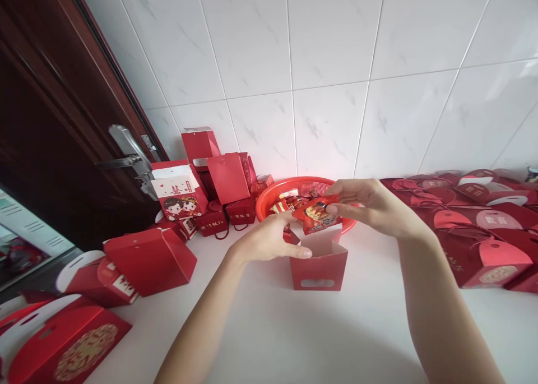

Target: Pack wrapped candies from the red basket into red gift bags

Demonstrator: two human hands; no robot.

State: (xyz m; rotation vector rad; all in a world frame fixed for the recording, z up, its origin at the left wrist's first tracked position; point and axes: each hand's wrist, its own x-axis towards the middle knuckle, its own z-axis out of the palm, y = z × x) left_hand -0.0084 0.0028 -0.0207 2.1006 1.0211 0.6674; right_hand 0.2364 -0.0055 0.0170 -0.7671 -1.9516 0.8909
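My right hand [365, 204] pinches a shiny red snack packet [317, 216] between thumb and fingers, tilted above an open red gift box [318, 273]. The packet carries a picture of food. Standing upright on the white table, the box has a slot cut in its front and its top gapes. My left hand [273, 241] grips the box at its left side, thumb over the near rim; its other fingers are partly hidden behind. Just behind the box sits a red-orange plastic basket [269, 196] with several wrapped sweets [290, 200] inside, partly covered by my hands.
Several red boxes [229, 177] are stacked at the back left, with more boxes [71, 339] at the near left. Rows of closed red boxes [479, 249] fill the right side. A tiled wall [332, 126] borders the table [260, 328]; a dark door [63, 103] stands left.
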